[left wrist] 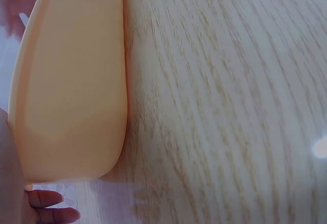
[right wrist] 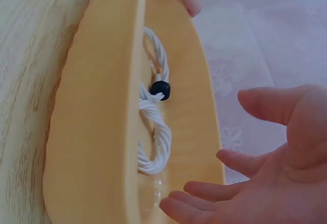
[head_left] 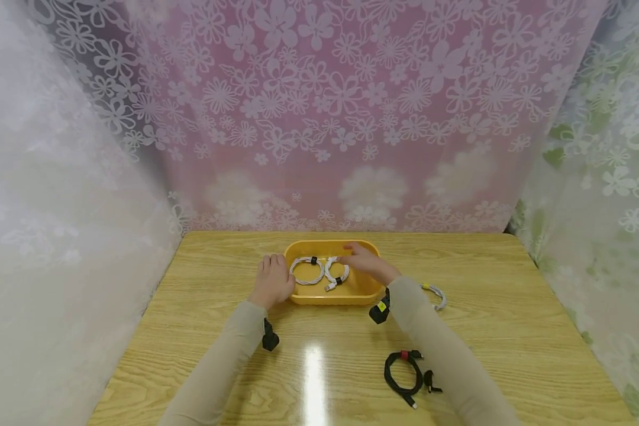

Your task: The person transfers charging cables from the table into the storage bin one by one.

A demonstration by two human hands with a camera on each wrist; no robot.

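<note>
A yellow plastic bin stands on the table, with two coiled white braided cables lying inside. The left coil has a black strap at its top; the right coil has a black strap near its USB plug. At the bin's left end, my left hand grips the rim; its fingers show beyond the end wall in the left wrist view. My right hand hovers over the right part of the bin, fingers spread and thumb apart, holding nothing. In the right wrist view, the bin's near wall hides part of the coils.
Right of the bin, a grey-white cable with a yellow strap lies partly behind the right sleeve. Nearer the front are a coiled black cable with a red strap and a small black piece. Floral curtains hang around the table.
</note>
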